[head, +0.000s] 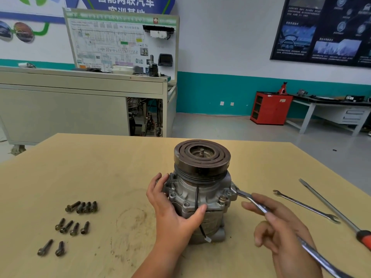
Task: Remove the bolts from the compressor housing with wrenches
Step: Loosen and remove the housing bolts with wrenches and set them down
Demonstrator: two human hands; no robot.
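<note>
Left hand (173,215) gripping compressor housing (202,194), right hand (285,227) pinching wrench (248,197), its head against housing

A long orange-handled screwdriver (333,209) lies on the wooden table (100,167); behind stand a red cabinet (270,109) and seemingly a wiring-diagram board (112,43).

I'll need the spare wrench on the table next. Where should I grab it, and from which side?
Probably pinch the spare wrench mid-shank from above, coming from its left: it lies flat on the table, and the screwdriver lies close along its right.
</note>
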